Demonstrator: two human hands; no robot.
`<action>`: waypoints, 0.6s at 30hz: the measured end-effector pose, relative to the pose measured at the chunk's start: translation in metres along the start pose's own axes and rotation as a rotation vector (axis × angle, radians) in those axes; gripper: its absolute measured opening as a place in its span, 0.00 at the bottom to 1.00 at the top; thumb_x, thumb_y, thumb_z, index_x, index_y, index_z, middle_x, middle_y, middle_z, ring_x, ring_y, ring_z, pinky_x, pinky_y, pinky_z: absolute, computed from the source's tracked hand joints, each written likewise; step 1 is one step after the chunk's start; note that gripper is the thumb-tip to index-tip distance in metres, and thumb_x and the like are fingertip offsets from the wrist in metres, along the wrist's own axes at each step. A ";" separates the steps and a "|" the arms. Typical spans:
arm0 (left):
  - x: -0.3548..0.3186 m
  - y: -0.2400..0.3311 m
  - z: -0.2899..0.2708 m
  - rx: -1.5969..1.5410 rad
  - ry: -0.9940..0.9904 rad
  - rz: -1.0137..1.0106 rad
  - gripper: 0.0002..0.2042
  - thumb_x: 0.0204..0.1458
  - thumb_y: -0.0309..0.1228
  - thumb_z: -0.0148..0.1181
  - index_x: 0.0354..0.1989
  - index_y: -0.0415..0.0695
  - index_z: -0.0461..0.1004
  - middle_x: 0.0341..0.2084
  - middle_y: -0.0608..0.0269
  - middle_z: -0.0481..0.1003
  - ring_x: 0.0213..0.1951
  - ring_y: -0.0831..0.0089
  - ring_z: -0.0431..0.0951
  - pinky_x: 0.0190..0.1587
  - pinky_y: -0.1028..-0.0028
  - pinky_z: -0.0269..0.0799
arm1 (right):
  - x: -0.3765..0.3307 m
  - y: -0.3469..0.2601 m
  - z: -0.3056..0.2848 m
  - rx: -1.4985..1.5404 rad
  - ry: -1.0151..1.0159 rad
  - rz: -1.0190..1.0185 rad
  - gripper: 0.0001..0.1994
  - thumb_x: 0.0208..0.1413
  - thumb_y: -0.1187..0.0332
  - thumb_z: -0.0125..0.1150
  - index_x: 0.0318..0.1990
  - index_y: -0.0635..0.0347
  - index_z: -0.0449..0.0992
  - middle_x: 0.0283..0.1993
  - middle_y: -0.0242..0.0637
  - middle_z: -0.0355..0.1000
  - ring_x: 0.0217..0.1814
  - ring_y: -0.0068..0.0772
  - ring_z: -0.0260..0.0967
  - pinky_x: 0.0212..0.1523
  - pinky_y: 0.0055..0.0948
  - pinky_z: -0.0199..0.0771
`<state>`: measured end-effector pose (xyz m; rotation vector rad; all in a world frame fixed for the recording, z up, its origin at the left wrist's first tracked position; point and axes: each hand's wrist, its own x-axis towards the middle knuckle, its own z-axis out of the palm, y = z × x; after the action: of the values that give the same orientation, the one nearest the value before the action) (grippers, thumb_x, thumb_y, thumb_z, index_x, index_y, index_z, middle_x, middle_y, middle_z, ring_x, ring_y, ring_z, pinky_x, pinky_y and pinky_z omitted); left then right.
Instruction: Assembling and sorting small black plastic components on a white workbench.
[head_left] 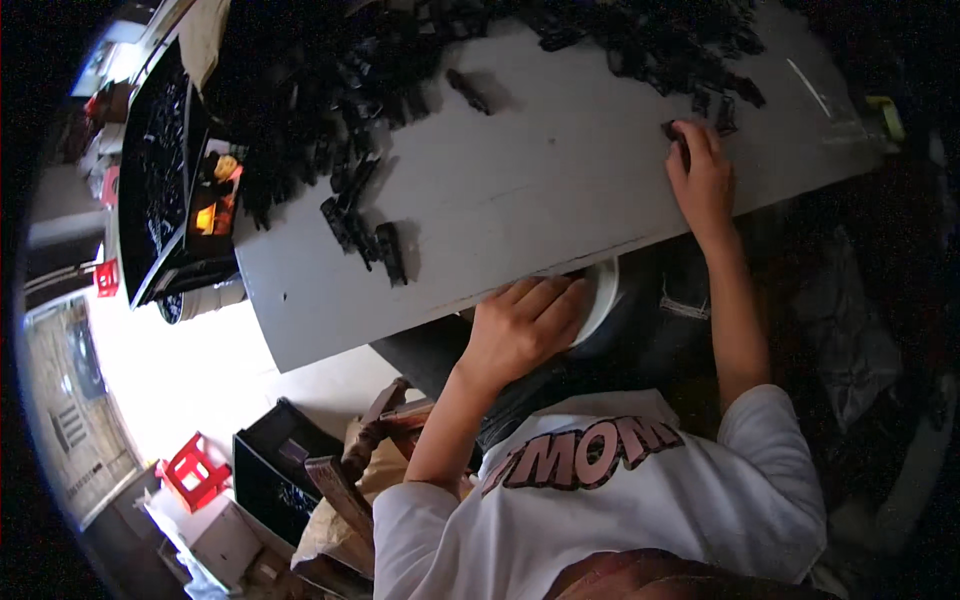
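Observation:
My right hand [706, 178] is over the right part of the grey table [560, 190], its thumb and fingers closed on a small black piece [671, 130]. Just beyond it lie more loose black pieces [727, 112]. At the table's near edge, my left hand [528, 322] has its fingers curled down; what they hold, if anything, is hidden. Partly beneath this hand, below the tabletop, shows the rim of a white round container [604, 300]. Several elongated black pieces [392, 252] lie on the table's left part, apart from both hands.
A heap of black pieces [350, 70] spreads along the table's far side. At far left stands a black bin [155, 170] of similar pieces. Lower left are a wooden chair [340, 490], a black crate [280, 450] and a red stool [195, 472]. A yellow-green object [887, 116] sits at the right edge.

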<state>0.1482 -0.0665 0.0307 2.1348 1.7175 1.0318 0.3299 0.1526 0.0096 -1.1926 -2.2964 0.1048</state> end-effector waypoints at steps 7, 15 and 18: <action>0.002 -0.019 -0.027 0.097 0.110 -0.095 0.15 0.38 0.24 0.62 0.39 0.42 0.75 0.33 0.58 0.76 0.32 0.63 0.77 0.31 0.68 0.74 | 0.006 -0.076 -0.001 0.306 -0.460 -0.067 0.04 0.57 0.71 0.48 0.38 0.60 0.67 0.25 0.45 0.69 0.25 0.42 0.69 0.25 0.34 0.66; 0.082 -0.080 -0.038 0.560 0.183 -0.166 0.15 0.44 0.23 0.54 0.43 0.42 0.73 0.49 0.60 0.71 0.51 0.60 0.70 0.42 0.64 0.71 | 0.053 -0.047 0.012 0.094 -0.298 -0.146 0.08 0.58 0.64 0.51 0.39 0.58 0.66 0.27 0.43 0.68 0.28 0.47 0.68 0.27 0.42 0.67; 0.113 -0.114 -0.029 0.734 0.288 -0.019 0.13 0.45 0.24 0.54 0.42 0.43 0.73 0.47 0.58 0.71 0.50 0.61 0.70 0.49 0.62 0.65 | 0.085 -0.031 0.026 0.164 -0.140 -0.161 0.10 0.57 0.62 0.53 0.40 0.60 0.68 0.35 0.40 0.68 0.34 0.46 0.68 0.30 0.41 0.68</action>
<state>0.0499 0.0644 0.0311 2.4376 2.5593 0.8042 0.2548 0.2045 0.0334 -0.9414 -2.4419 0.3191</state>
